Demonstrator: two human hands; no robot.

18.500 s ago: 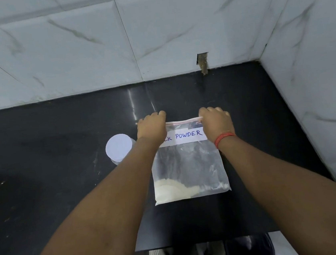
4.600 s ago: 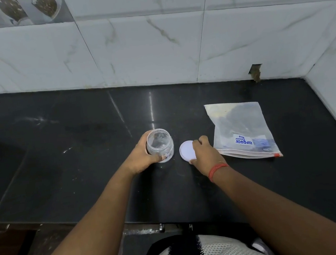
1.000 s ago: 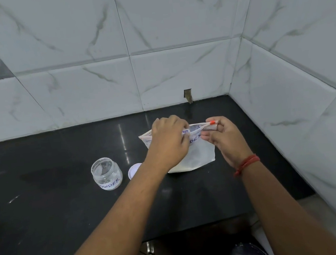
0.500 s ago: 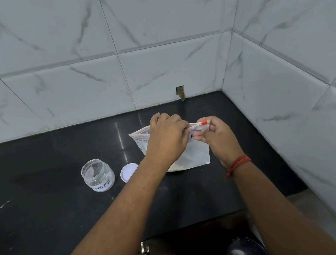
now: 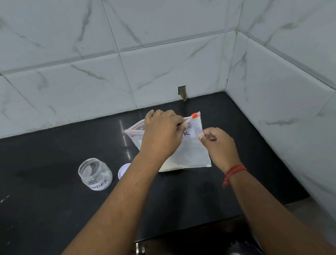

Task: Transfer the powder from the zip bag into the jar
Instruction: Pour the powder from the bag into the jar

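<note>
Both hands (image 5: 163,134) seemingly pinch upright zip bag (image 5: 191,154) beside jar (image 5: 95,174)

Left hand (image 5: 161,135) pinches zip bag (image 5: 188,152) top; right hand (image 5: 219,144) pinches front; jar (image 5: 95,177) uncapped.

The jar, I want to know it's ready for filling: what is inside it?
The jar stands open on the counter and looks empty through its clear wall. Its paper label covers the lowest part, so the very bottom cannot be checked. Its lid lies beside it.
</note>
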